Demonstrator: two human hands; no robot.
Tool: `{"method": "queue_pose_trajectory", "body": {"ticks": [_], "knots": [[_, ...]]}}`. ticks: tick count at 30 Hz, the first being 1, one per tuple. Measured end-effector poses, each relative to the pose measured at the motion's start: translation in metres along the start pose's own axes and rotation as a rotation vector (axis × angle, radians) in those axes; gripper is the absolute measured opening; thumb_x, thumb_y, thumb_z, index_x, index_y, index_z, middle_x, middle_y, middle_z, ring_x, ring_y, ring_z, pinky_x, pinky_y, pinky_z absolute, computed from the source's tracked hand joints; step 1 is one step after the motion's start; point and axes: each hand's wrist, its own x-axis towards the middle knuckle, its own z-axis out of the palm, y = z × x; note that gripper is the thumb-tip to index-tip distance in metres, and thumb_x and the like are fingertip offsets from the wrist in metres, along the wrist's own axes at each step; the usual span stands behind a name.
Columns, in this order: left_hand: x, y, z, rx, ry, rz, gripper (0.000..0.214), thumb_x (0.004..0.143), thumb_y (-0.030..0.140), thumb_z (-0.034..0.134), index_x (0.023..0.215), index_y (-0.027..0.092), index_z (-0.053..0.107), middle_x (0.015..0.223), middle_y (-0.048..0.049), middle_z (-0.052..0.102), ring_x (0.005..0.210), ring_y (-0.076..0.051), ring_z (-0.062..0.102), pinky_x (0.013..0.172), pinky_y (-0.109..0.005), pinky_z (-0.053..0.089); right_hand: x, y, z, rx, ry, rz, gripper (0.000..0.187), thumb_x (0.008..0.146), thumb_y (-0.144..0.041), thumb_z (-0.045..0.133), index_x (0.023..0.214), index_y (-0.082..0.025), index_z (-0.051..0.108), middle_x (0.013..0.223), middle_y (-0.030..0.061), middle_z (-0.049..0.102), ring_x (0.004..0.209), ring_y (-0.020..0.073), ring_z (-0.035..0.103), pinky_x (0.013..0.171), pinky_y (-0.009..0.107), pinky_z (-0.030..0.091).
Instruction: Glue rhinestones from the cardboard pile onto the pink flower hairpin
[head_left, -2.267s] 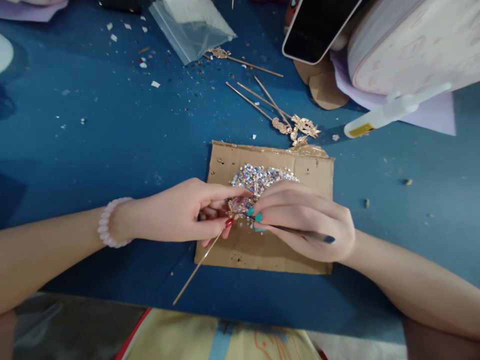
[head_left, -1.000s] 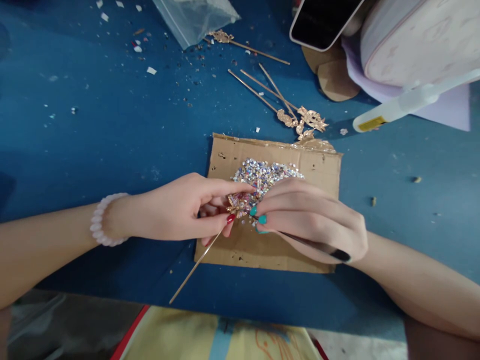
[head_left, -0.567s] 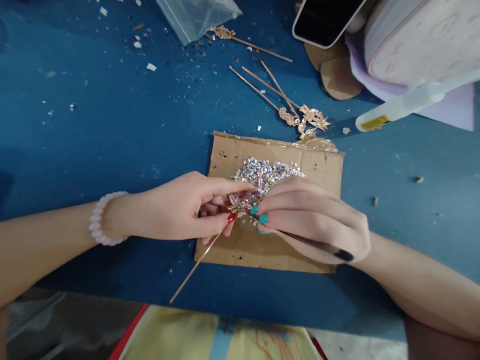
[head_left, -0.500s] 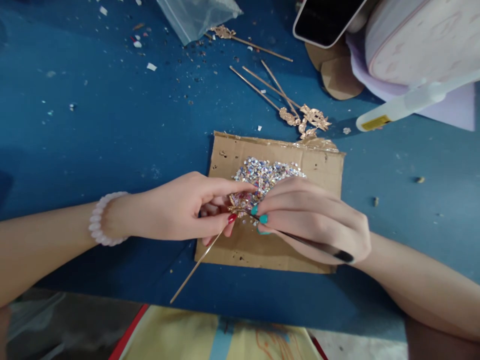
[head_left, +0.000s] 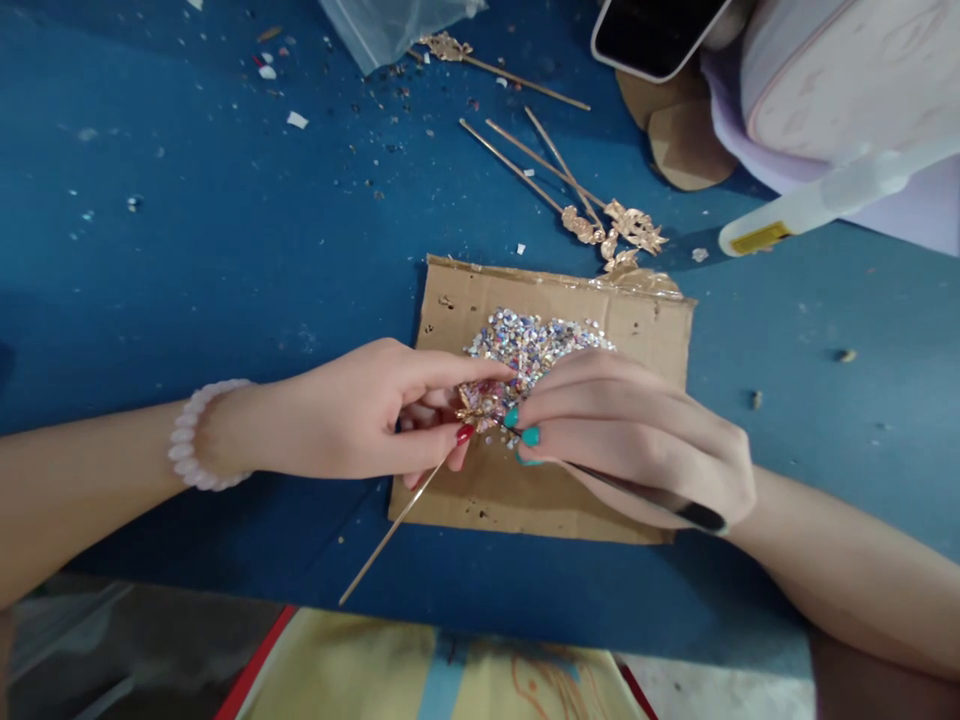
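Note:
Over a piece of cardboard (head_left: 570,500), my left hand (head_left: 360,410) pinches the ornamented head of a gold hairpin (head_left: 394,532) between thumb and fingers. The hairpin's thin stick slants down and left past the cardboard's edge. Pink and clear stones show on its head. My right hand (head_left: 637,430) is closed around dark tweezers (head_left: 645,492), whose tips are beside the hairpin's head; whether they hold a stone is too small to tell. A heap of small glittering rhinestones (head_left: 517,335) lies on the cardboard just beyond both hands, partly hidden by the right one.
Gold hairpins (head_left: 581,222) lie beyond the cardboard, with another hairpin (head_left: 517,78) by a clear plastic bag (head_left: 390,30). At the far right are a phone (head_left: 652,40), a white bottle with a yellow label (head_left: 817,205) and a pale rounded case (head_left: 855,80). Scraps dot the blue table (head_left: 225,250).
My right hand and the tweezers have shifted slightly right, the tips drawing back from the hairpin's head. My left hand holds the hairpin nearly still. The view has tilted a little.

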Motion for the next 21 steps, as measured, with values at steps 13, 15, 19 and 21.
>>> {"method": "queue_pose_trajectory", "body": {"ticks": [13,15,19,21], "knots": [[-0.0002,-0.0022,0.0027,-0.038,0.009,0.002,0.061,0.094,0.014,0.055,0.154,0.016,0.045,0.078,0.004,0.076,0.05,-0.006,0.068,0.052,-0.009,0.054,0.0017,-0.0014,-0.0003,-0.015,0.003,0.022,0.009,0.097,-0.009,0.057,0.098,-0.01,0.066,0.097,0.0139,0.076,0.098,0.0207,0.073,0.089,0.041,0.065],[0.0002,-0.0026,0.0026,-0.035,0.007,-0.001,0.061,0.093,0.014,0.056,0.153,0.016,0.045,0.078,0.004,0.076,0.05,-0.006,0.068,0.052,-0.009,0.054,0.0013,-0.0012,0.0,-0.008,0.005,0.02,0.007,0.096,-0.007,0.059,0.098,-0.008,0.066,0.097,0.0146,0.076,0.098,0.0208,0.073,0.09,0.042,0.065],[-0.0001,-0.0022,0.0028,-0.038,0.014,0.001,0.062,0.093,0.013,0.056,0.154,0.018,0.046,0.077,0.0044,0.076,0.049,-0.006,0.068,0.052,-0.01,0.055,0.0005,-0.0012,0.0009,-0.001,0.013,0.018,0.007,0.094,-0.006,0.062,0.099,-0.007,0.066,0.097,0.0147,0.076,0.098,0.0204,0.073,0.091,0.041,0.065],[-0.0008,-0.0018,0.003,-0.037,0.023,0.003,0.062,0.092,0.012,0.056,0.154,0.019,0.046,0.077,0.0045,0.077,0.049,-0.006,0.068,0.052,-0.01,0.055,0.0004,-0.0018,0.001,-0.015,0.013,0.023,0.007,0.094,-0.007,0.062,0.099,-0.008,0.066,0.097,0.014,0.076,0.098,0.0201,0.073,0.091,0.041,0.065]]}}
